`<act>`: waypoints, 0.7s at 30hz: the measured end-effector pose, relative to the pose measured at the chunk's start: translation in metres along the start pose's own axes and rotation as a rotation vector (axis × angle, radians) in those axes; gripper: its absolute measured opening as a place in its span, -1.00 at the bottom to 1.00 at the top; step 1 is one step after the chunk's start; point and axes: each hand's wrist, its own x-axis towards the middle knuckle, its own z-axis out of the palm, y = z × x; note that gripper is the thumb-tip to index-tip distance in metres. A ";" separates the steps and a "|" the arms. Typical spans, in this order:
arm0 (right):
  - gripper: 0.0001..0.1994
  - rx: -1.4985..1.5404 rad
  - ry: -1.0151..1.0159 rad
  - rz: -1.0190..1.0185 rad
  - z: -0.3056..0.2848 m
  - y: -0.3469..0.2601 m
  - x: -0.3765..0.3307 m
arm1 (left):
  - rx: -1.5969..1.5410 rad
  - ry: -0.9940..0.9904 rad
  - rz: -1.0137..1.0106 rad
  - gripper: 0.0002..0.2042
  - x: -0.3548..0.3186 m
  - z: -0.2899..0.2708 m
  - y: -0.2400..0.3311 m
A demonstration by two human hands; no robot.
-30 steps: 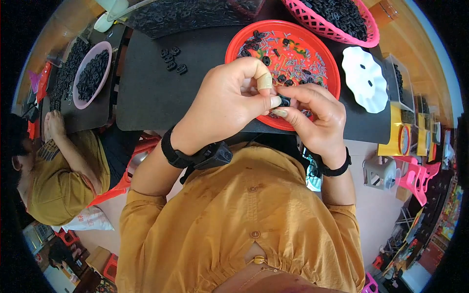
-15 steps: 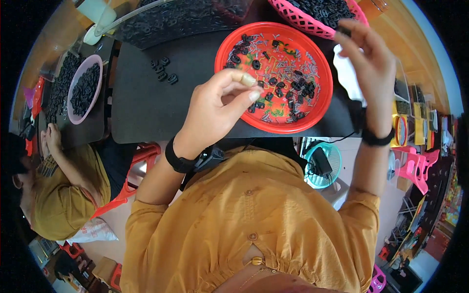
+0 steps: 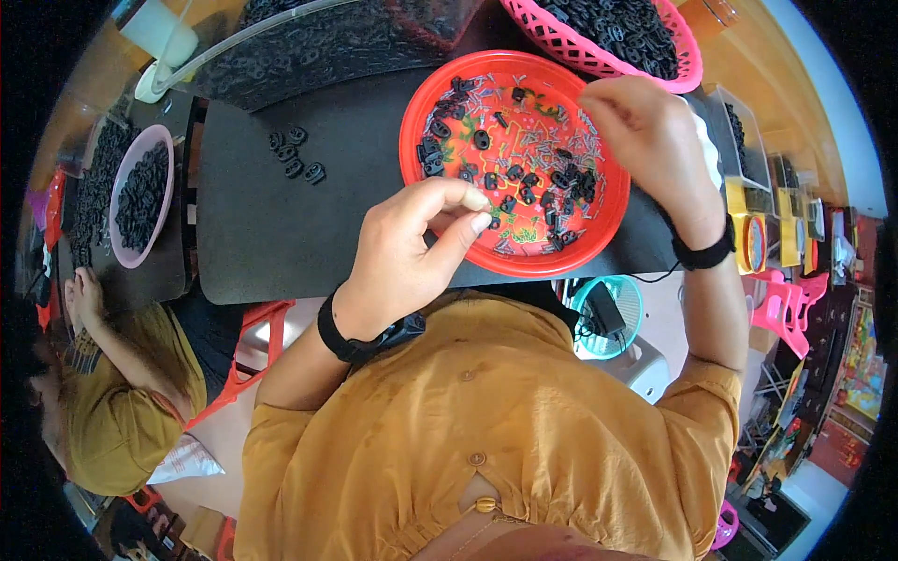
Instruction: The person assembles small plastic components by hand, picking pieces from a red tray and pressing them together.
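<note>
We had the left hand at the near left edge of a red tray, its thumb and forefinger drawn nearly together; a dark piece showed just by the fingertips, but we could not tell whether it was pinched or lay on the tray beneath. We had the right hand over the tray's right side, its fingers curled inward, and the grip was turned from view, so we could not tell whether it had hold of anything.

Between the two hands, we saw small black pieces scattered in the tray among slim, pale pins. Judging by these, we were partway through: plenty of both lay loose within reach of either hand. Beyond the left hand and to its left, we had five black pieces grouped on the dark table, well apart from the tray. Beyond the right hand, a pink basket was heaped with dark pieces, and past the left hand a clear bin held many more. We could not tell which heaps were done and which were waiting. Just right of the right hand, a white dish was mostly hidden.
</note>
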 end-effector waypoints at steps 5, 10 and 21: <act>-0.86 -0.106 -0.222 -0.113 0.038 0.002 0.011 | 0.041 0.021 0.017 -0.88 0.000 0.001 0.000; -0.85 -0.235 -0.363 -0.120 0.056 0.006 0.031 | 0.034 0.026 0.000 -0.88 -0.002 0.000 -0.002; -0.90 0.270 -0.248 -0.118 0.033 -0.043 0.026 | -0.262 -0.050 -0.272 -0.81 0.042 -0.024 0.011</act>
